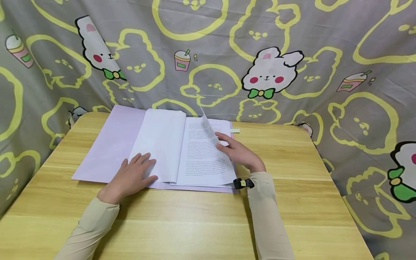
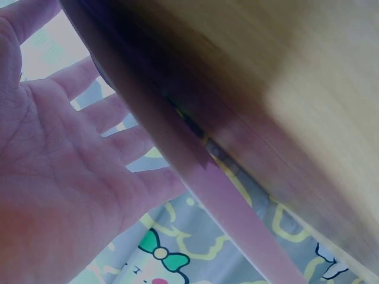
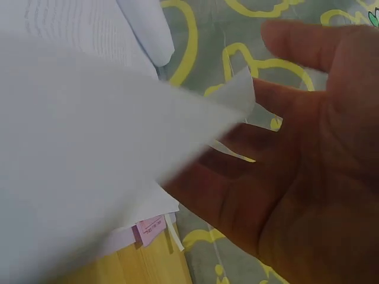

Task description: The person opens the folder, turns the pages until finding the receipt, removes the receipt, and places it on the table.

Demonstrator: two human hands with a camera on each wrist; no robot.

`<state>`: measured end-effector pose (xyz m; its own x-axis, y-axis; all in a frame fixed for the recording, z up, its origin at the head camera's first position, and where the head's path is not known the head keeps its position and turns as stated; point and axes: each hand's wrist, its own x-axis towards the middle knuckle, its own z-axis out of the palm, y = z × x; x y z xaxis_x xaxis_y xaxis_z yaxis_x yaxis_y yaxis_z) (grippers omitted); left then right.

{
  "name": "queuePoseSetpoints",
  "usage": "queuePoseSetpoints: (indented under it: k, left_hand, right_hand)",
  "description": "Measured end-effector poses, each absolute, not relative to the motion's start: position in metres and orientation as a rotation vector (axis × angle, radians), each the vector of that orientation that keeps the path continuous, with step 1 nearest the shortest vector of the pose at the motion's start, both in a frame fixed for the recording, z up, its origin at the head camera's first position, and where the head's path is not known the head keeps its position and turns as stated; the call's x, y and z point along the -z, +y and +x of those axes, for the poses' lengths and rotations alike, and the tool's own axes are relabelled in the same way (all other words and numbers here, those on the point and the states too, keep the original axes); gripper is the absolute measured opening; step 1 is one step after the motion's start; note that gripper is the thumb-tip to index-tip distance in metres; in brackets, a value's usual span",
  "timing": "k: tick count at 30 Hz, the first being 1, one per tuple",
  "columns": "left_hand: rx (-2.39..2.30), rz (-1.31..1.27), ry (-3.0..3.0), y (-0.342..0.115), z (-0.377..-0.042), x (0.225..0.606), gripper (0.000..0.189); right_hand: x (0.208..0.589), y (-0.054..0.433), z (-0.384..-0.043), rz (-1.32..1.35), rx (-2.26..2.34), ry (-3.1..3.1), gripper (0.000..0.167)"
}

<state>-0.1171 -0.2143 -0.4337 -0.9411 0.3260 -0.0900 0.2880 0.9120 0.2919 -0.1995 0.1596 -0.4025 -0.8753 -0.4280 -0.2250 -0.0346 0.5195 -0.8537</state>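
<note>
A booklet with a lavender cover (image 1: 107, 144) lies open on the wooden table, with a blank white page (image 1: 162, 141) at left and printed text at right. My left hand (image 1: 131, 177) rests with spread fingers on the lower left of the blank page and the cover. In the left wrist view, its palm (image 2: 65, 142) shows beside the cover's edge. At the booklet's right side, my right hand (image 1: 238, 153) touches a printed page (image 1: 208, 126) whose upper corner curls up. The right wrist view shows that page (image 3: 106, 148) against the fingers, with the thumb (image 3: 302, 44) apart from it.
A pale tab (image 1: 235, 130) sticks out from the booklet's right edge, and a pink tab (image 3: 151, 231) shows beneath the pages. The wooden table (image 1: 182, 224) extends around the booklet. Behind it hangs a grey curtain (image 1: 214, 50) with cartoon prints. A black band (image 1: 243, 183) sits at the right wrist.
</note>
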Motion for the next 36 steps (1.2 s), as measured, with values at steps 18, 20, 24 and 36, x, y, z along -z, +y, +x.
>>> queuePoseSetpoints:
  k: [18, 20, 24, 36]
  left_hand:
    - [-0.416, 0.479, 2.939, -0.214, -0.116, 0.433, 0.061]
    - [-0.414, 0.477, 2.939, -0.214, -0.116, 0.433, 0.062]
    - [-0.418, 0.473, 2.94, -0.213, -0.117, 0.433, 0.06]
    - [-0.401, 0.462, 2.952, -0.212, -0.118, 0.433, 0.056]
  right_hand:
    - [0.403, 0.139, -0.195, -0.506, 1.23, 2.361, 0.07]
    - [0.404, 0.135, -0.195, -0.53, 1.216, 2.391, 0.071]
    - [0.407, 0.129, -0.194, -0.552, 1.17, 2.442, 0.07]
    - [0.41, 0.117, -0.193, -0.556, 1.048, 2.541, 0.07]
